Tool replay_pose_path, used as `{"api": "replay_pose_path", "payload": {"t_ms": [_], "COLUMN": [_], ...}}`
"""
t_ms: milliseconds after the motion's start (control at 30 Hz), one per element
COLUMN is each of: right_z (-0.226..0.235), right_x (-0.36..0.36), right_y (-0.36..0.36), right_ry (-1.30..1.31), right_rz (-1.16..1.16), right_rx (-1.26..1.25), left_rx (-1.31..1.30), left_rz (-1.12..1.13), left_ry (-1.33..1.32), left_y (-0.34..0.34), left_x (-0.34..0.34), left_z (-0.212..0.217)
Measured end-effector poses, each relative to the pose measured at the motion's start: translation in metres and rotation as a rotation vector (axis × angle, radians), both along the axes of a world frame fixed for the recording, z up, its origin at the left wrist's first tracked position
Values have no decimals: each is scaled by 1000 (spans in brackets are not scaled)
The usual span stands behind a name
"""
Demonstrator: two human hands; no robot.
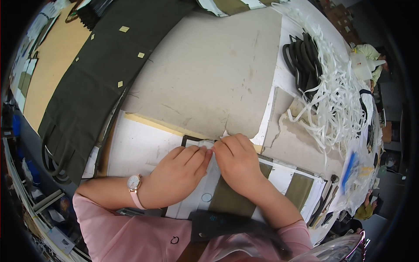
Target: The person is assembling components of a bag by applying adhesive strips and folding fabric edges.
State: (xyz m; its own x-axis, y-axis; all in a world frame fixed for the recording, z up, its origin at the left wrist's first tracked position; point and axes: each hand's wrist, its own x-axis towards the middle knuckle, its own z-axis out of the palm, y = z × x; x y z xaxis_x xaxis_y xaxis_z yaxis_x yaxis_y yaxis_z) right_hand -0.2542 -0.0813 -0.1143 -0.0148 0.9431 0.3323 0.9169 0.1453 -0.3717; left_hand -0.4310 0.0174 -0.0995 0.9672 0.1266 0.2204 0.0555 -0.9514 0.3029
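White panel [207,185], olive stripe [232,198] pointing away (partly hidden)

1. Blue marks [217,218] are showing on dark cloth [203,225], blurred beyond reading.
2. A watch dial [133,182] is carrying marks too small to read.
3. A circle outline [206,194] is marking the striped panel [231,198].

White table [283,72], grey board [205,74], white strips [334,98]
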Motion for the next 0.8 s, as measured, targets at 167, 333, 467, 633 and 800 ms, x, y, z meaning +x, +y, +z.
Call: {"api": "replay_pose_path", "payload": {"t_ms": [167,333,467,633,800], "right_z": [2,-5,-4,-1,0], "right_x": [-5,-10,-10,2,0], "right_y": [1,3,6,-6,-10], "right_ry": [-36,19,56,162,64], "right_rz": [-13,-93,-108,-29,41], "right_rx": [-26,3,17,23,-16], "left_rx": [13,-14,-4,-20,-26], "left_rz": [-8,-16,11,24,36], "left_ry": [-2,-18,-28,-3,18], "left_y": [0,-1,-2,-2,-4], "left_x": [1,2,-2,0,-1], "left_z": [-1,-1,-2,1,-1]}}
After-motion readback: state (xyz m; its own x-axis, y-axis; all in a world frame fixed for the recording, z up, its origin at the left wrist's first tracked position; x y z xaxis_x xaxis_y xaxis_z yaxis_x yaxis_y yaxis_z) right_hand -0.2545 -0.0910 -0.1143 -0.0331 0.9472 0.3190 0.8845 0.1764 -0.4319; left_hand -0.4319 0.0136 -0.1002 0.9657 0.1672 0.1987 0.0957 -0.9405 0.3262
